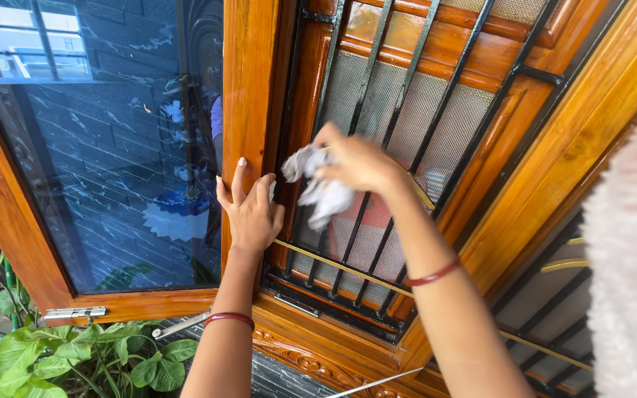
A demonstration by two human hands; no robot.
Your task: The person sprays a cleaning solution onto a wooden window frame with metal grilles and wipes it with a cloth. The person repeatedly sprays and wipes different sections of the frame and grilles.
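At frame centre, the right hand bunches a grey cloth in its fingers against the black window grille. The left hand, fingers spread flat, steadies the open wooden sash.

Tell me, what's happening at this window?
A person is at an open wooden window. Their right hand holds a crumpled grey cloth against the black metal grille, in front of the mesh screen. Their left hand rests flat on the wooden frame beside the glass pane. Green plants show below.
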